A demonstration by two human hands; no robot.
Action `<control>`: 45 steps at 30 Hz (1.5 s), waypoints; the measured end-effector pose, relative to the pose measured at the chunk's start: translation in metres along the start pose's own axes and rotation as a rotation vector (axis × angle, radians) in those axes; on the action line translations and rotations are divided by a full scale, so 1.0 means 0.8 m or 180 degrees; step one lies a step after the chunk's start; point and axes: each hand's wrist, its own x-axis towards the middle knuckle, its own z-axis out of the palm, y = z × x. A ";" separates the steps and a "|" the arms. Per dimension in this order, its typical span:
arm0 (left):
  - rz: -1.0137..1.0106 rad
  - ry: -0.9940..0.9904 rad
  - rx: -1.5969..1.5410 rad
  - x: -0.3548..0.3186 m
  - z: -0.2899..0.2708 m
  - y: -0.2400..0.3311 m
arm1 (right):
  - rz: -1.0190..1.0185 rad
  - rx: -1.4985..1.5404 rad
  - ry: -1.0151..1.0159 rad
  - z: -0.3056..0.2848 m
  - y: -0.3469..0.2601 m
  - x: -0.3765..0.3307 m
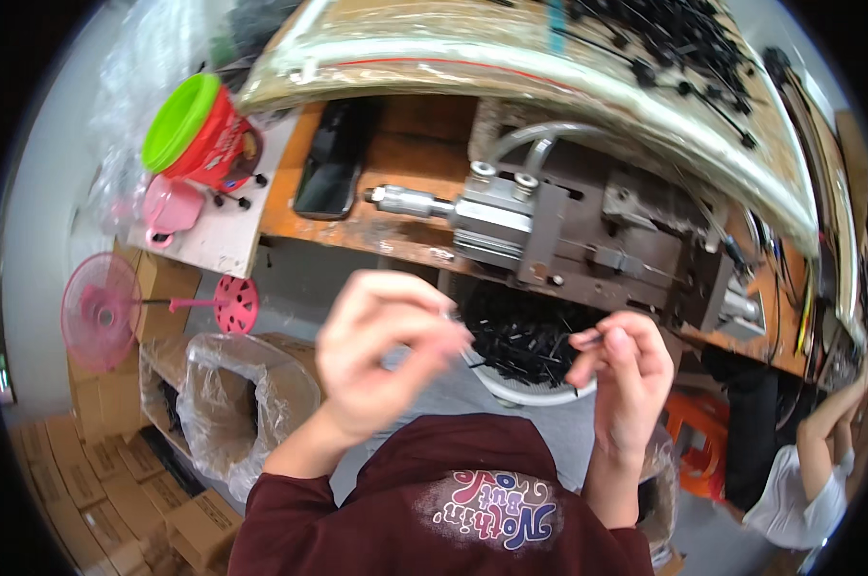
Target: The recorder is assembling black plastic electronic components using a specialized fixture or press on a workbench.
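Note:
My left hand (381, 346) is raised in front of the bench, thumb and fingers pinched together and slightly blurred; a small dark bit shows at the fingertips, too small to name. To the right, my right hand (630, 374) is also in a pinch, with a small dark piece at its fingertips that I cannot make out. The hands are apart from each other. Between and beyond them, a white basin (520, 394) holds many small black pieces (525, 346). Past the basin, a metal bench machine (496, 226) with a cylinder and clear hoses is touched by neither hand.
The wooden bench (410, 144) carries a black phone (328, 182). Behind is a plastic-wrapped shelf (511, 72) with black cable-like parts. Left are a red bucket (218, 144), a pink cup (173, 204), a pink fan (103, 312) and cartons (117, 499). Another person (803, 490) sits at right.

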 end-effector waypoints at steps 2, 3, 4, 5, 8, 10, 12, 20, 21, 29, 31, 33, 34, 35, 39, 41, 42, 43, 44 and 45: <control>0.0377 -0.0708 -0.0264 0.009 0.031 0.008 | 0.0136 0.0165 -0.0123 0.002 -0.002 0.001; 0.0358 -0.0879 -0.0467 0.008 0.046 0.012 | 0.0197 0.0289 -0.0190 0.000 -0.004 0.001; 0.0368 -0.1009 -0.0605 0.004 0.055 0.013 | 0.0229 0.0278 -0.0208 -0.001 -0.006 -0.001; 0.0375 -0.1131 -0.0739 0.002 0.062 0.012 | 0.0218 0.0350 -0.0238 -0.005 -0.007 -0.001; 0.0732 -0.1405 -0.0442 0.004 0.067 0.010 | 0.0193 0.0456 -0.0213 -0.014 -0.006 -0.003; 0.0818 -0.1568 -0.0285 0.003 0.064 0.010 | 0.0179 0.0503 -0.0212 -0.019 -0.005 -0.002; 0.0986 -0.1489 -0.0174 0.003 0.069 0.009 | 0.0162 0.0494 -0.0252 -0.021 -0.005 -0.001; 0.1069 -0.1443 -0.0109 0.002 0.073 0.009 | 0.0137 0.0430 -0.0318 -0.025 -0.004 -0.001; 0.1082 -0.1435 -0.0092 0.002 0.073 0.008 | 0.0119 0.0398 -0.0317 -0.024 -0.003 0.000; 0.1051 -0.1487 -0.0132 0.003 0.072 0.006 | -0.0002 0.0295 -0.0336 -0.025 -0.003 -0.002; 0.1034 -0.1507 -0.0156 0.004 0.072 0.006 | -0.0047 0.0279 -0.0288 -0.021 -0.005 -0.005; 0.1005 -0.1514 -0.0181 0.004 0.071 0.007 | -0.0044 0.0300 -0.0362 -0.019 -0.005 -0.006; 0.0995 -0.1515 -0.0187 0.004 0.071 0.007 | -0.0042 0.0310 -0.0400 -0.018 -0.006 -0.007; 0.0985 -0.1517 -0.0194 0.005 0.070 0.008 | -0.0058 0.0311 -0.0399 -0.018 -0.006 -0.007; 0.0942 -0.1557 -0.0146 0.007 0.069 0.010 | -0.0076 0.0289 -0.0419 -0.018 -0.007 -0.008; 0.0951 -0.1560 -0.0158 0.006 0.068 0.010 | -0.0062 0.0277 -0.0430 -0.018 -0.009 -0.008; 0.0957 -0.1561 -0.0163 0.006 0.068 0.010 | -0.0057 0.0276 -0.0435 -0.018 -0.009 -0.008; 0.0966 -0.1542 -0.0160 0.006 0.069 0.010 | -0.0052 0.0275 -0.0440 -0.018 -0.010 -0.009; 0.0976 -0.1523 -0.0158 0.004 0.069 0.009 | -0.0052 0.0316 -0.0427 -0.018 -0.009 -0.009; 0.0991 -0.1504 -0.0155 0.004 0.070 0.009 | -0.0058 0.0355 -0.0413 -0.017 -0.008 -0.009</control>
